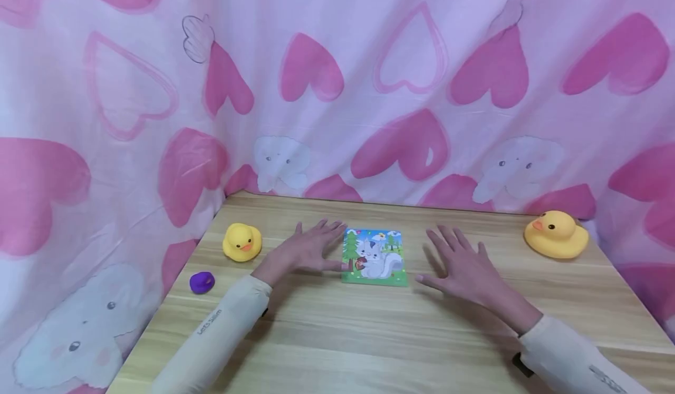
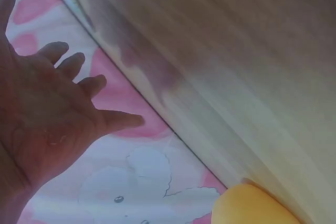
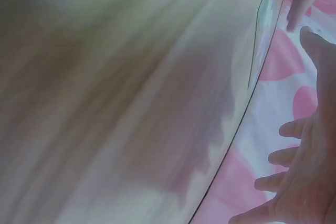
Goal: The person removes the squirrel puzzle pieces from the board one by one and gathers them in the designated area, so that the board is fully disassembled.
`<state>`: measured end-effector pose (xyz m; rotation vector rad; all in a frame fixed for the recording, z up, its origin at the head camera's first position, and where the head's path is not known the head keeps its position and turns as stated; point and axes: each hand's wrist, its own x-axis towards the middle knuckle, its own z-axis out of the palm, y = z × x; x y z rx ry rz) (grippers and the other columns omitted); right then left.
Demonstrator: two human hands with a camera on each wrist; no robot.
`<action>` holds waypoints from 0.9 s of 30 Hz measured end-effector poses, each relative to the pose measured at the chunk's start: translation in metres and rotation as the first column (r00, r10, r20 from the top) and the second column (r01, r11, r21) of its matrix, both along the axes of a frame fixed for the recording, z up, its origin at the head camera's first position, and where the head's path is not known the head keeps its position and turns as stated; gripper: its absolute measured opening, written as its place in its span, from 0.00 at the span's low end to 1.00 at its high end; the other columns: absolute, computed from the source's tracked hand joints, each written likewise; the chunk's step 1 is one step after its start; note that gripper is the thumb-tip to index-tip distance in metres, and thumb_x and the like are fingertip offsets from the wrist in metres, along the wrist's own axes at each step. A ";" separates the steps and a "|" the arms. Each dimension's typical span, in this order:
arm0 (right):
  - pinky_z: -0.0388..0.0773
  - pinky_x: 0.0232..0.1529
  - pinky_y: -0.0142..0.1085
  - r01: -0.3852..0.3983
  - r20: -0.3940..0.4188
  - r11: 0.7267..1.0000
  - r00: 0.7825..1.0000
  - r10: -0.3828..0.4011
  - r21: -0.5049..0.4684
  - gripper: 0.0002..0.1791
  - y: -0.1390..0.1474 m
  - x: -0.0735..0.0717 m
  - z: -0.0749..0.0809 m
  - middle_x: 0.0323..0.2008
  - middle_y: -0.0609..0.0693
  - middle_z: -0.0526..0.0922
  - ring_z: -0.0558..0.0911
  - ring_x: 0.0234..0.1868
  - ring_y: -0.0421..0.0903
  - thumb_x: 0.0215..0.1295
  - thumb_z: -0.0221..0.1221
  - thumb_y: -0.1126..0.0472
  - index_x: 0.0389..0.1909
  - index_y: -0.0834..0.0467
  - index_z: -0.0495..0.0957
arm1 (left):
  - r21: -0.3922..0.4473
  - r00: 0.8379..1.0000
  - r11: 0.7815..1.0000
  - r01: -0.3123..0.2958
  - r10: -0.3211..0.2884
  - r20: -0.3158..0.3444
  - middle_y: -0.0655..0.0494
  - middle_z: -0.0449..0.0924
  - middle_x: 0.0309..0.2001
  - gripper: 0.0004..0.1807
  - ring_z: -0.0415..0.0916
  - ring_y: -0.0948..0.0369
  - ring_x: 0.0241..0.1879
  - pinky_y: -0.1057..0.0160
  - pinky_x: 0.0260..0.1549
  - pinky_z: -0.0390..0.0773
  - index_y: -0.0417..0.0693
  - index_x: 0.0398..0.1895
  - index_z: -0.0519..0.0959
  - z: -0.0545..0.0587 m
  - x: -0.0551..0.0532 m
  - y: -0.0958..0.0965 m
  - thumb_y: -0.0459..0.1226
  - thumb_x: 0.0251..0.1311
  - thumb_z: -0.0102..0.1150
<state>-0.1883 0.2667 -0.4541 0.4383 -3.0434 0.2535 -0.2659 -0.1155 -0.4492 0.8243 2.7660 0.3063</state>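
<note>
A square picture board [image 1: 381, 268] with a cartoon squirrel lies flat on the wooden table, between the two hands. My left hand [image 1: 312, 248] is spread at the board's left side, its thumb overlapping the board's edge in the head view; contact cannot be told. The left wrist view shows that hand [image 2: 50, 106] with its fingers apart and nothing held. To the right of the board, my right hand [image 1: 469, 271] hovers with spread fingers, holding nothing. Its palm side [image 3: 299, 182] appears in the right wrist view, where the board [image 3: 262, 22] is seen edge-on.
A yellow rubber duck [image 1: 242, 243] sits left of the left hand, with a small purple toy [image 1: 202, 282] nearer the table's left edge. A larger yellow duck [image 1: 556, 235] stands at the far right. Pink heart-print cloth [image 1: 311, 68] hangs behind and beside the wooden table [image 1: 337, 341].
</note>
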 end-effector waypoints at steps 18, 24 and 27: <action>0.61 0.76 0.72 -0.184 0.003 0.982 0.983 0.184 -0.033 0.52 -0.079 -0.044 0.004 0.80 0.56 0.67 0.64 0.81 0.63 0.62 0.68 0.30 0.81 0.50 0.65 | -0.013 0.994 0.999 0.039 -0.037 0.104 0.63 0.45 0.88 0.64 0.35 0.47 0.88 0.30 0.82 0.38 0.63 0.87 0.49 -0.012 -0.012 0.007 0.75 0.53 0.63; 0.73 0.74 0.58 -0.254 0.087 0.951 0.958 0.272 -0.174 0.40 -0.099 -0.074 0.011 0.70 0.55 0.78 0.75 0.72 0.57 0.63 0.74 0.46 0.74 0.54 0.74 | -0.025 0.995 0.999 0.037 -0.034 0.096 0.63 0.43 0.88 0.65 0.34 0.48 0.88 0.30 0.82 0.37 0.63 0.88 0.47 -0.011 -0.011 0.002 0.76 0.52 0.64; 0.76 0.72 0.56 -0.240 0.132 0.944 0.953 0.274 -0.225 0.37 -0.107 -0.086 0.013 0.68 0.54 0.80 0.77 0.69 0.56 0.63 0.76 0.50 0.71 0.56 0.76 | -0.017 0.995 0.999 0.040 -0.039 0.091 0.63 0.43 0.88 0.65 0.35 0.47 0.88 0.29 0.82 0.37 0.63 0.88 0.47 -0.012 -0.011 0.001 0.75 0.52 0.64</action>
